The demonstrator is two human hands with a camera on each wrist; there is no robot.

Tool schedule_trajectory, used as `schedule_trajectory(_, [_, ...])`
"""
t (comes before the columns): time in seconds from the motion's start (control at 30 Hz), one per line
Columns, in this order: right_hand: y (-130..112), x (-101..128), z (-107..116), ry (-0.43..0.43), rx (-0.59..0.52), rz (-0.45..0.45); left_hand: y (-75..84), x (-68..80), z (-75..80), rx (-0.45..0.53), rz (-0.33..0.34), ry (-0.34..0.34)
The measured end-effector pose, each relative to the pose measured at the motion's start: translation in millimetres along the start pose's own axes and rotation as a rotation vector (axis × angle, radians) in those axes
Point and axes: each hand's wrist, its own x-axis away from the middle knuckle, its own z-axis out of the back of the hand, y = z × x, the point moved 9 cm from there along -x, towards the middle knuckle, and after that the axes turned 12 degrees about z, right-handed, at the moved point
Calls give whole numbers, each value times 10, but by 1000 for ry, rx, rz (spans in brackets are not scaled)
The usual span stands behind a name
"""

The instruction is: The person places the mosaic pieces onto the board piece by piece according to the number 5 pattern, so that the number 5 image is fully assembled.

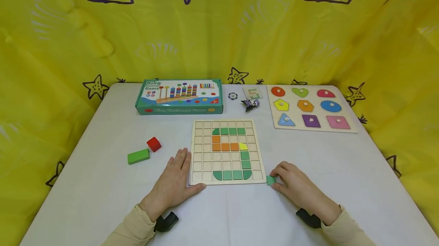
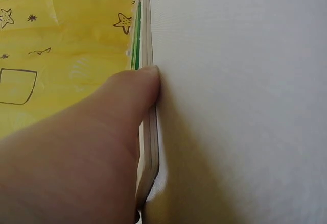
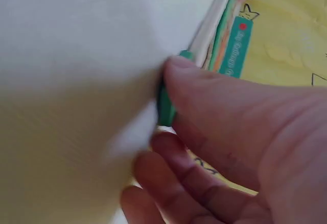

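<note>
A square wooden grid board lies in the middle of the table, with green, orange and yellow tiles set in its cells in an S-like figure. My left hand rests at the board's lower left corner, fingers straight along the left side and thumb at the front edge. In the left wrist view the thumb touches the board's rim. Beside the lower right corner, my right hand pinches a small green tile between thumb and fingers. The right wrist view shows this tile on edge, partly behind the thumb.
A green block and a red block lie to the left. Behind the board stand a ring game box, a chip, a small card and a dark purple figure. A shape puzzle lies back right.
</note>
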Motion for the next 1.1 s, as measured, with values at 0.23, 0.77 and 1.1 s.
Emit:
schedule_trajectory(0.23, [-60, -137, 199, 82, -99, -41, 5, 3, 2, -8, 3, 1])
schedule_trajectory(0.77, [-864, -1099, -263, 32, -66, 313, 59, 11, -7, -10, -5, 10])
schedule_trajectory(1.1, [-964, -1174, -334, 84, 97, 404, 55, -15, -17, -15, 1, -3])
